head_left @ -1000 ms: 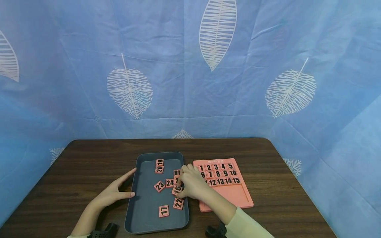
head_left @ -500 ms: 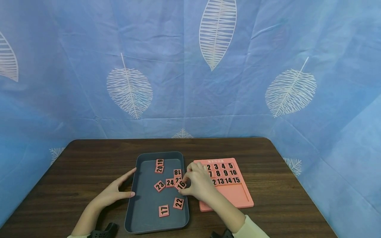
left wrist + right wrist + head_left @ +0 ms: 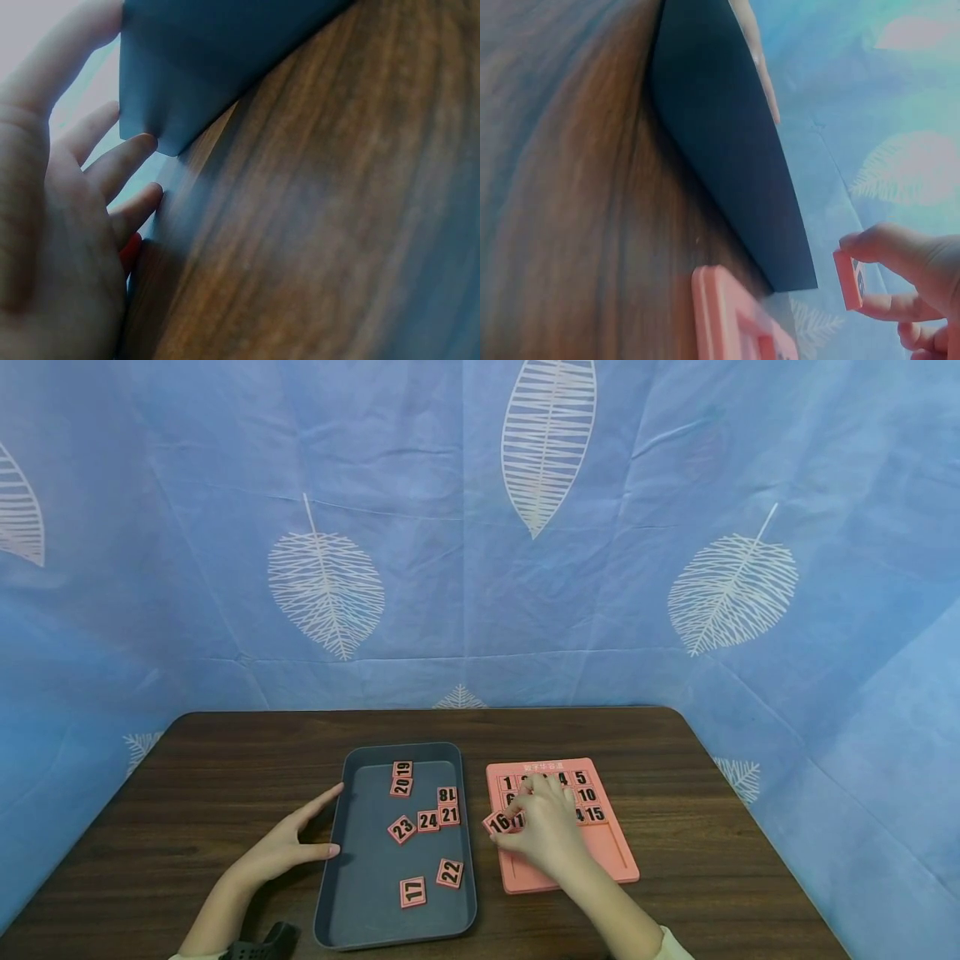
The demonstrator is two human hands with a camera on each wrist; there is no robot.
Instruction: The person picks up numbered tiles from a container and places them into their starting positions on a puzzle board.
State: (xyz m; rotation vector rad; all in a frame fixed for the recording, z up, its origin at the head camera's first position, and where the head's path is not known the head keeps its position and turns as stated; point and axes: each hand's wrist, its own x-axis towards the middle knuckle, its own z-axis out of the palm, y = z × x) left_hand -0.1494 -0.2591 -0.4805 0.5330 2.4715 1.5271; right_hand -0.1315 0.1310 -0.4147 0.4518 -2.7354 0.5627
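Between thumb and finger my right hand [image 3: 551, 831] pinches the pink tile numbered 16 [image 3: 498, 822], held over the left edge of the pink number board [image 3: 566, 868]. In the right wrist view that tile [image 3: 848, 280] hangs in the air, edge-on. Rows of numbered tiles fill the upper part of the board, partly covered by my hand; its lower part is bare. My left hand [image 3: 281, 847] touches the left rim of the dark grey tray [image 3: 330, 893] with spread, straight fingers. In the left wrist view its fingertips [image 3: 142, 142] rest against the tray's wall [image 3: 202, 67].
Several loose tiles lie in the tray, among them 17 [image 3: 412, 892], 22 [image 3: 450, 873], 23 [image 3: 402, 829] and 19 [image 3: 402, 769]. A strip of brown table [image 3: 486, 918] separates tray and board. Behind the table hangs a blue leaf-patterned cloth [image 3: 450, 568].
My right hand has lifted tile 16 out of the tray and carried it right to the board's left edge. Tile 21 in the tray is now uncovered. My left hand has stayed put.
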